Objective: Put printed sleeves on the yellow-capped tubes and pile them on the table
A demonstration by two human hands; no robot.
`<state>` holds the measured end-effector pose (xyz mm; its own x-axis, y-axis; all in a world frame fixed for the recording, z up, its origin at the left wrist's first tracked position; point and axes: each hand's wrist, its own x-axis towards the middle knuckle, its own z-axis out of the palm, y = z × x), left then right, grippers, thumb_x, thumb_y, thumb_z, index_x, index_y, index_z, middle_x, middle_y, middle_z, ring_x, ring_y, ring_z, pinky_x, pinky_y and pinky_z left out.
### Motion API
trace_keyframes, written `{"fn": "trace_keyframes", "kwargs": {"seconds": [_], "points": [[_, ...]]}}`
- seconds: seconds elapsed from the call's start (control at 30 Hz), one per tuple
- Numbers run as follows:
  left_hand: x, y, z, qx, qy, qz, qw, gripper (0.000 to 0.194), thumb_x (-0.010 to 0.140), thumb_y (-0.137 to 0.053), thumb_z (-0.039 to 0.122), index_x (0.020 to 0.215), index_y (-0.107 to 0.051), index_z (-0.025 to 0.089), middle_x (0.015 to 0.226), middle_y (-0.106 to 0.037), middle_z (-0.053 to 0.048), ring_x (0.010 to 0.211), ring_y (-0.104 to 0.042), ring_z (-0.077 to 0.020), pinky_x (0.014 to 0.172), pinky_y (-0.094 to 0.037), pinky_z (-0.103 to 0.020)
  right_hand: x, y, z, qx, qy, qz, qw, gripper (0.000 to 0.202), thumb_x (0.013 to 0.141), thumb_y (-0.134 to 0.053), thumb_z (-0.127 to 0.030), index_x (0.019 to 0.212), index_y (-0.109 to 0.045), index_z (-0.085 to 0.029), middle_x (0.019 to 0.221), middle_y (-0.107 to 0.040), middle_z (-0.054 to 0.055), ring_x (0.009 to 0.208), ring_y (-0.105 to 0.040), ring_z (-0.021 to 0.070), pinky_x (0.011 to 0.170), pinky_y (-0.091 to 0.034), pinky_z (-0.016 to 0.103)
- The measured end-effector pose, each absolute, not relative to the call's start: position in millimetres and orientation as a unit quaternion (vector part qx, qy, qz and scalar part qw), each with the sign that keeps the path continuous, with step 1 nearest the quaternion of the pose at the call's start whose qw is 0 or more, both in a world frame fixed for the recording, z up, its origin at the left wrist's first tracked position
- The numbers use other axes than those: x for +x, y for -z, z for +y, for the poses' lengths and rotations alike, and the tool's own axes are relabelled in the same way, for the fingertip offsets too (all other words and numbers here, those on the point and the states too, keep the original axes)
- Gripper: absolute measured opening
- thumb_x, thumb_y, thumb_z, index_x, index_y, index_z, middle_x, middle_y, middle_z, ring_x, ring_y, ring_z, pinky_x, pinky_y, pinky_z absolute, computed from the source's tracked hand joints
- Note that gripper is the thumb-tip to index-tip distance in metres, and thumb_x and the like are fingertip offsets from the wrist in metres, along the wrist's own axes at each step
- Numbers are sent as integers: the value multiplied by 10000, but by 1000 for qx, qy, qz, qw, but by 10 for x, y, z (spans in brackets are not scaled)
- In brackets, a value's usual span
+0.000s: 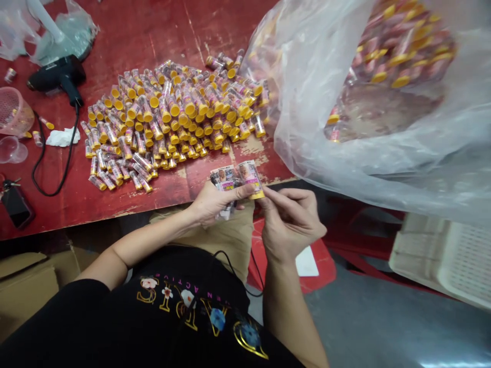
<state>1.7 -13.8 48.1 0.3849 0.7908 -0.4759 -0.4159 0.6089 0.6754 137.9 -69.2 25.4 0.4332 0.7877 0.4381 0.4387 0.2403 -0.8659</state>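
Observation:
Several flat printed plastic sleeves (pixel 224 179) are in my left hand (pixel 215 200), its thumb laid across them. A separate printed sleeve (pixel 250 175) with a yellow lower edge stands between my two hands, at the tip of my left thumb. My right hand (pixel 287 220) pinches the lower right corner of that sleeve between thumb and forefinger, the other fingers curled. Both hands are over my lap, just off the front edge of the red table (pixel 164 191). Beyond them lies a large pile of small clear tubes with yellow caps (pixel 187 110).
A big clear plastic bag (pixel 314 76) with more yellow-capped tubes covers the right side. At the left are a black heat gun (pixel 57 79) with its cord, a pink basket (pixel 15 113), a clear cup (pixel 13 150) and a phone (pixel 17 205). A pale crate (pixel 422 255) is lower right.

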Motion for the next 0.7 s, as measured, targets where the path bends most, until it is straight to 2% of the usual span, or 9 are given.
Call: {"fn": "trace_keyframes", "kwargs": {"seconds": [0.13,0.23,0.43,0.5,0.6,0.7], "points": [[18,-437,-39,207,-387,425,791,673,403,-1070,448,858,-691,127,845,-732,-24,706,-641,-104,618,-508,-246,1352,-223,-537,-594,-92,-552,578,147,914,-807,-278,1048,-866,-267,848,-645,17,777,-627,130,694,-535,293],[46,-378,57,197,-408,422,785,676,399,-1075,432,866,-695,126,833,-735,-19,692,-646,-104,603,-496,-234,1342,-181,-398,-606,-66,-544,576,126,906,-808,-310,993,-865,-239,832,-623,19,751,-605,125,663,-516,281],[139,-293,376,173,-435,444,764,587,484,-1070,380,864,-704,122,809,-744,-16,642,-635,-90,622,-517,-237,1352,-41,-10,-637,-131,-490,581,230,891,-785,-438,939,-854,-224,827,-608,24,743,-598,139,648,-519,292],[165,-295,502,145,-437,455,762,520,581,-1044,348,920,-720,122,872,-780,-47,666,-677,-112,630,-536,-237,1336,11,223,-629,-158,-469,600,259,875,-791,-452,935,-842,-205,837,-613,24,760,-613,140,662,-526,291],[175,-332,613,89,-456,462,755,300,831,-893,267,1036,-730,121,962,-816,-96,789,-766,-160,705,-587,-245,1353,43,691,-609,-185,-428,641,314,865,-777,-480,918,-816,-173,861,-614,24,743,-623,132,658,-520,285],[128,-372,595,56,-461,470,751,158,947,-717,112,1104,-727,108,996,-828,-122,887,-805,-182,821,-624,-271,1645,0,1188,-594,-193,-445,642,368,893,-745,-478,1107,-792,-182,1005,-656,48,745,-639,128,659,-535,290]]}}
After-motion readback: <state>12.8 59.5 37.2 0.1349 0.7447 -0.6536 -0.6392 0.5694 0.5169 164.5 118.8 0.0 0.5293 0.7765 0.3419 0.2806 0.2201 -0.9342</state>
